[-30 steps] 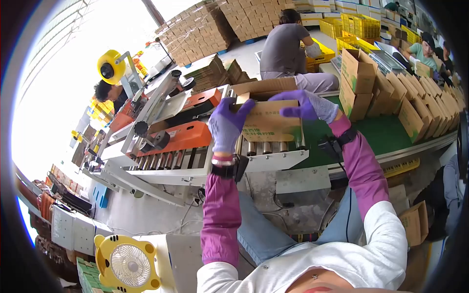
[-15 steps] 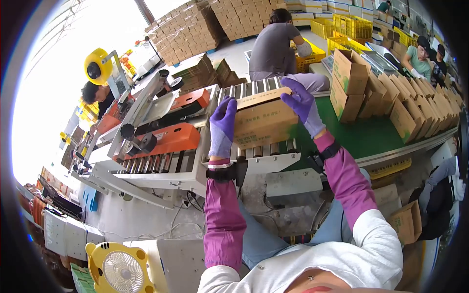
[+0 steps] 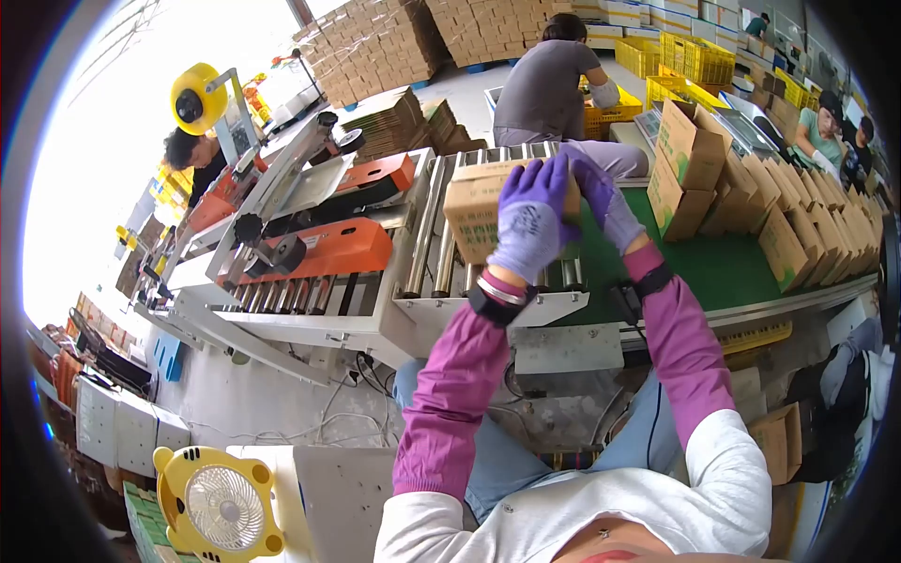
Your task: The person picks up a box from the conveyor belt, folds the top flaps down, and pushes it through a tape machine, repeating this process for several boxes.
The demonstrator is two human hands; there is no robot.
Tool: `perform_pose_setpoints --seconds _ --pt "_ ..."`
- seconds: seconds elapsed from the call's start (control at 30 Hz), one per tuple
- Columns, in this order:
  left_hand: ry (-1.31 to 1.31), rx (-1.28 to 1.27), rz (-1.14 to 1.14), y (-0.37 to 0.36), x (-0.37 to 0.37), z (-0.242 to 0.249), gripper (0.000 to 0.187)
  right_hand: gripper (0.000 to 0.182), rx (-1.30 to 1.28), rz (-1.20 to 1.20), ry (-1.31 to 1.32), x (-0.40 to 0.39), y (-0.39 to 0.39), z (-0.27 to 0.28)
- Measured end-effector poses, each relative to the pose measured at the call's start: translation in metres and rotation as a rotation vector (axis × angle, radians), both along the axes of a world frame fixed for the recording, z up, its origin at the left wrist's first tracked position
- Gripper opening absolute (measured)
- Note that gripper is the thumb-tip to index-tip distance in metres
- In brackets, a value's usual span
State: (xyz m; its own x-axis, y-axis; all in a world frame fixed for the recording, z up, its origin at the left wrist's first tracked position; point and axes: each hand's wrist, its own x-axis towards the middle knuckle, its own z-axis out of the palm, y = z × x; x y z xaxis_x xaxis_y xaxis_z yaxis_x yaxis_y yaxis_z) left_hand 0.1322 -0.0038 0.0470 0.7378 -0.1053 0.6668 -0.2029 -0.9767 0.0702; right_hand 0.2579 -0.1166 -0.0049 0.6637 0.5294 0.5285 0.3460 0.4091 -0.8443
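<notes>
A closed brown cardboard box [image 3: 472, 218] with printed lettering rests on the metal roller conveyor [image 3: 427, 272]. My left hand [image 3: 533, 225], in a purple-and-grey glove, lies against the right part of the box with its fingers stretched along it. Beside it, my right hand [image 3: 605, 205], gloved the same way, is at the right end of the box, fingers extended towards the upper corner. Neither hand is visibly wrapped around the box. My left hand hides part of its near side.
Left of the rollers stands a sealing machine with orange side guides [image 3: 343, 249] and a yellow tape roll [image 3: 199, 98]. On the right, a green belt [image 3: 723, 253] carries several open cartons [image 3: 690, 169]. A person in grey [image 3: 544, 89] sits behind the conveyor. A yellow fan [image 3: 225, 507] stands lower left.
The box has turned and now rests on the rollers with an end facing me. My left hand has moved from its left end to its right part, near my right hand.
</notes>
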Motion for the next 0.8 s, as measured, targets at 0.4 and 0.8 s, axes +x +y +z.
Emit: perform_pose_setpoints --seconds 0.4,0.8 --pt "0.348 0.067 0.341 0.22 0.002 0.02 0.062 0.062 -0.894 -1.013 -0.705 0.193 -0.202 -0.002" --pt "1.0 -2.13 -0.583 -0.124 0.142 -0.088 0.098 0.05 -1.547 -0.75 -0.604 0.142 -0.152 0.075"
